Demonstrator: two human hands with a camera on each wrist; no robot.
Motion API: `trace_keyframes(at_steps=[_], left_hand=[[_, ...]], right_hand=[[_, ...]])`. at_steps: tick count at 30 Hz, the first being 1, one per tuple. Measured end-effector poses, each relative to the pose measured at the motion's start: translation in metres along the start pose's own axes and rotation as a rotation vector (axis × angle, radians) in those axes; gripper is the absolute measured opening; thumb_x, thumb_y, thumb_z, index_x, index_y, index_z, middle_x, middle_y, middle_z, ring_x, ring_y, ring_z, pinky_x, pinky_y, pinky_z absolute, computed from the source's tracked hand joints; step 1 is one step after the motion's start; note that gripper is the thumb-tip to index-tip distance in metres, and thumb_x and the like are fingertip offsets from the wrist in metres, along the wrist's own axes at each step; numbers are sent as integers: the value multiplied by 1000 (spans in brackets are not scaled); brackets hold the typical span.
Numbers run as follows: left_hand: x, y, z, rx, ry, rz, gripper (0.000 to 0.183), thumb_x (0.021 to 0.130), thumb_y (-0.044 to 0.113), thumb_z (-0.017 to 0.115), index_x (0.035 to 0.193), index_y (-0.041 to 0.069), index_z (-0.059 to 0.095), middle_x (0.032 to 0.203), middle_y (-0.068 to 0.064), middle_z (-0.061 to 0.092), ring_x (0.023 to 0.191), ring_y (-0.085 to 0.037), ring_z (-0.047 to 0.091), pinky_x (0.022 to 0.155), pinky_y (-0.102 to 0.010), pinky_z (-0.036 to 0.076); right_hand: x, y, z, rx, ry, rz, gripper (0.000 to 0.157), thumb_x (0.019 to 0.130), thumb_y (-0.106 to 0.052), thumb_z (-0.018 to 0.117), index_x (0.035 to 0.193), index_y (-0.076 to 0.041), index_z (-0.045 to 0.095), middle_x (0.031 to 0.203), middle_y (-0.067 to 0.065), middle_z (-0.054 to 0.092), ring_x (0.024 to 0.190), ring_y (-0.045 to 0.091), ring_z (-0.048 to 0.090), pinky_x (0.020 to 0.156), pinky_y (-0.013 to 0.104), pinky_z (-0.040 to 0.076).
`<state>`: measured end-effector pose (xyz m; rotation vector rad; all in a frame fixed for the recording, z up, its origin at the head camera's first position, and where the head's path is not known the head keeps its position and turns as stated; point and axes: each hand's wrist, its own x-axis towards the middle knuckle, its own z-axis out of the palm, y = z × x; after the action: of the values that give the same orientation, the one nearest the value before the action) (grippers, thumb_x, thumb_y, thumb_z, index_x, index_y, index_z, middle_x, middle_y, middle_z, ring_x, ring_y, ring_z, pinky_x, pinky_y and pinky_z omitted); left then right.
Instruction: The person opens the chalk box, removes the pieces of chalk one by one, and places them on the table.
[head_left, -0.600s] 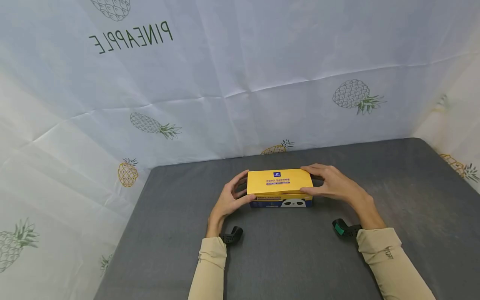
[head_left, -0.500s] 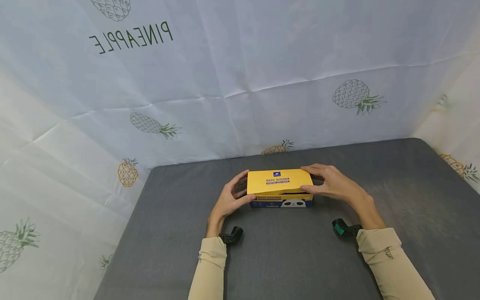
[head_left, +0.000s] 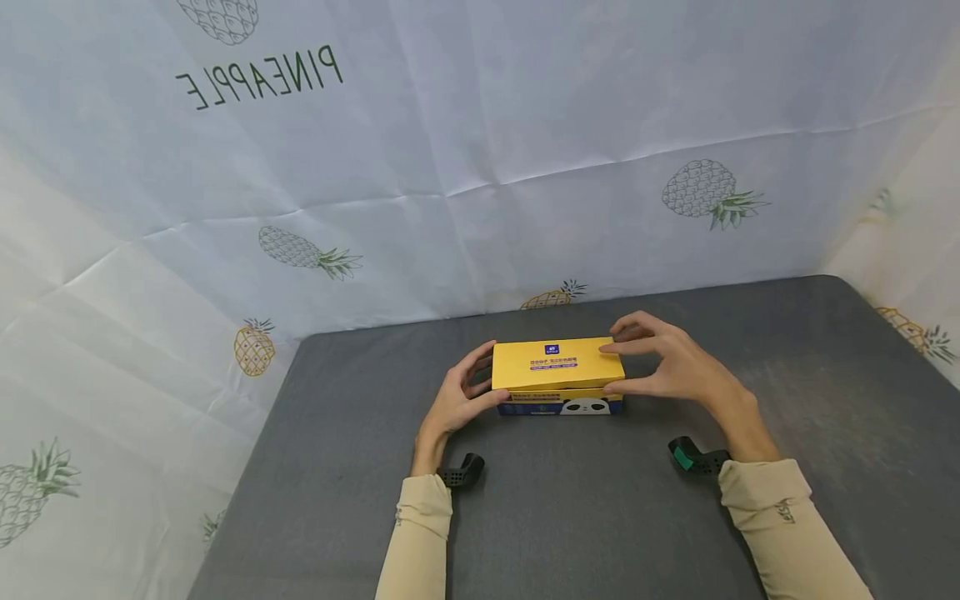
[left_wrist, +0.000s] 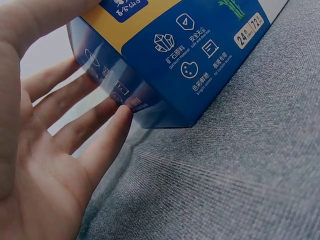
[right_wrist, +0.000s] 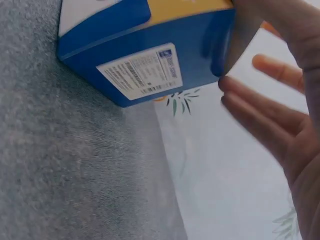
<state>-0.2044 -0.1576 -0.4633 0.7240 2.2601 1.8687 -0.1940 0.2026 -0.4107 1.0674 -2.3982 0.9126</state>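
Observation:
A yellow and blue chalk box [head_left: 557,365] with a panda on its front lies on the table, its lid flap down on top with a slanting front edge. My left hand [head_left: 453,397] holds the box's left end, thumb on the front corner and fingers along the side; the left wrist view shows the little finger against the blue end panel [left_wrist: 107,80]. At the right end, my right hand [head_left: 678,367] has its index fingertip at the lid and its thumb by the front corner. Its other fingers are spread and raised. A label [right_wrist: 142,71] marks the right end panel.
The dark grey table [head_left: 570,508] extends around the box. A white curtain [head_left: 420,125] printed with pineapples hangs behind the table's back edge. Black wrist mounts [head_left: 463,472] sit at both wrists.
My right hand has loosened from the lid, its fingers lifting and spreading back to the right. The dark gap under the lid's front right has narrowed. My left hand keeps its hold.

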Motion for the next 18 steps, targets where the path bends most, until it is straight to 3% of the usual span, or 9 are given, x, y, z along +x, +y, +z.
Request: trace_keyframes(at_steps=[6,11,13,18], left_hand=[[-1,0,1,-17,4,-9,82,91,7,76,159,0,31,162,-16,40,149,-37,41,113,-52,47],[-1,1,2,-25,16,-17,82,91,4,74,160,0,30,162,-17,38,148,-39,41,113,-51,48],[0,2,2,-25,18,-18,82,91,4,74,160,0,30,163,-17,38,149,-38,40,112,-51,48],[1,3,2,-15,1,-9,82,91,5,74,160,0,29,163,-18,38,150,-39,39,113,-49,48]], right_hand=[[-1,7,4,66,72,-163,45,60,1,95,103,-6,82,115,18,64,95,33,70,89,12,55],[-1,15,10,63,150,-234,43,60,8,92,100,-2,81,111,21,65,90,32,71,92,6,51],[-3,16,11,75,157,-175,45,60,9,92,102,-2,81,114,21,65,92,33,71,90,10,54],[-12,18,14,169,15,179,66,75,-7,90,136,0,65,139,23,59,118,41,63,90,45,61]])
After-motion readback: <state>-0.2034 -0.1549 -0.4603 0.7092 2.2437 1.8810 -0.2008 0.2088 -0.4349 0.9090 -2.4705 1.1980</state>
